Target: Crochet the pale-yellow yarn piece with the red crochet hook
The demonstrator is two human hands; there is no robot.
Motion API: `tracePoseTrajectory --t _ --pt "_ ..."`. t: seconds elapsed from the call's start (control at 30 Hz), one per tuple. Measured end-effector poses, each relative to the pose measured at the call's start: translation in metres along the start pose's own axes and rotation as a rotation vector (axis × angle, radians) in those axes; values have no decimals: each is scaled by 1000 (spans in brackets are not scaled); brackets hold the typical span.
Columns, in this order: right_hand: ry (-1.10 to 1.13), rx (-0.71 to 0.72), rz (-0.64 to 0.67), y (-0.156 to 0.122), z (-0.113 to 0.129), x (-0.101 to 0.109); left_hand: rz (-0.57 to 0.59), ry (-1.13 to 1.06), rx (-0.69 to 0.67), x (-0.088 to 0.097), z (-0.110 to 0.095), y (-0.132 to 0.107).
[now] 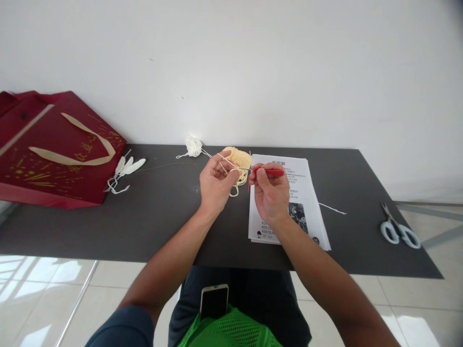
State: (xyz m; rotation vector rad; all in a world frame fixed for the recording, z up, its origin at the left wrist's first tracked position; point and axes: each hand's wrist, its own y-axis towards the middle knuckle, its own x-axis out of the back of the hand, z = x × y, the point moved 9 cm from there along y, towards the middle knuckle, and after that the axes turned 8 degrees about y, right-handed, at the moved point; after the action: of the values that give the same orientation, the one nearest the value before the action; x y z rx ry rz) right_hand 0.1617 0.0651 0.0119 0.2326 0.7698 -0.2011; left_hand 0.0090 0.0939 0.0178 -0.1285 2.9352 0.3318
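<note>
Nearest the camera, below both wrists, a phone [214, 301] lies on the person's lap against green mesh fabric [231, 330]. Above it, over the dark surface [152, 217], the left hand [215, 182] is closed on a pale yellow crochet piece [239, 160], with strands of yellow yarn looped over its fingers. Just beside it, the right hand [269, 193] pinches a red-handled crochet hook [269, 171] between thumb and fingers — the metal tip points toward the left hand and meets the crochet piece. Under the right hand a printed sheet [307, 188] lies flat on the surface, and a loose white thread [331, 208] trails off its far-right edge. Just beyond the left hand's fingertips, near the wall, sits a small ball of white yarn [193, 146]. Well to the left of the left hand lie a few white leaf-shaped pieces [127, 167], and past them a red gift bag [54, 154] lies on its side. Far to the right of the right hand, scissors [400, 232] with pale handles rest at the surface's edge.
</note>
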Motion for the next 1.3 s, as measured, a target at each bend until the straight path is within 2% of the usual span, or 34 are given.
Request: tracePoseTrajectory --t 0.47,0.67,1.07,1.3 --pt "-128 168 33 1 15 4 -19 28 33 4 5 1" --pt "-156 189 31 -1 15 3 -30 36 11 5 3 1" --pt "-328 319 55 -16 26 -3 -133 162 -58 11 -8 -4" --pt "-211 280 20 -9 23 1 -135 190 -92 9 -17 -7"
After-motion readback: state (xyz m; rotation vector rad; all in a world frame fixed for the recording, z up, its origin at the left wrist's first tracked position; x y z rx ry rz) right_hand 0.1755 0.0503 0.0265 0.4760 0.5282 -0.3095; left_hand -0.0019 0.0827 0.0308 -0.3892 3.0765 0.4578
